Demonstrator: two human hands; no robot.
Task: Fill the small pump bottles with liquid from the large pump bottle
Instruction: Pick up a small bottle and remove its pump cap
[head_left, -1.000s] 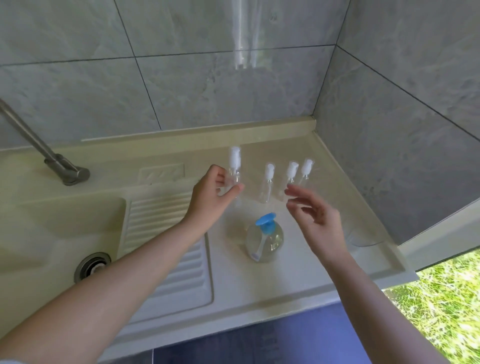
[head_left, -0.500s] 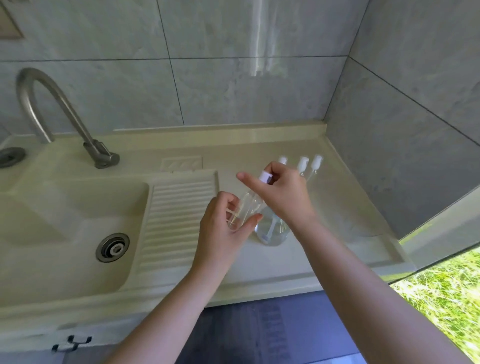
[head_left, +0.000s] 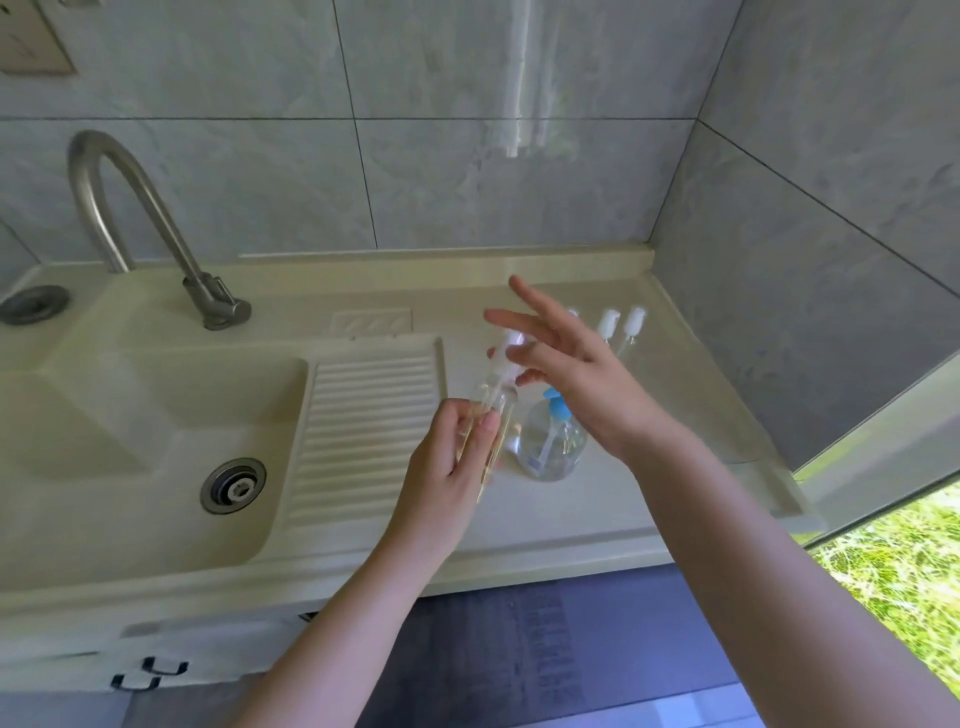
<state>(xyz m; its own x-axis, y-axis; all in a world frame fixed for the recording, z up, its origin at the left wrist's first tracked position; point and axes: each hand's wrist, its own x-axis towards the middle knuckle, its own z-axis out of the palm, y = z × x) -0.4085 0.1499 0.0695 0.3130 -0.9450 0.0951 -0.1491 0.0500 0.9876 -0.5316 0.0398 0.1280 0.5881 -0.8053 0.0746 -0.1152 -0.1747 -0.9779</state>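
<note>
The left hand (head_left: 447, 467) grips a small clear plastic bottle (head_left: 491, 415), tilted with its long axis running up and away toward its white pump top (head_left: 511, 345). The right hand (head_left: 566, 369), fingers spread, pinches this top, probably to unscrew it. The large round bottle (head_left: 550, 441) with the blue pump stands on the smooth counter (head_left: 597, 509) just beside and below both hands, nearer the right one; other small bottles (head_left: 621, 325) stand behind.

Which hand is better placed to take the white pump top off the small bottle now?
The right hand, probably. Its thumb and fingers are already at the white pump top of the small bottle, while the left hand grips the clear body and would have to let go.
</note>
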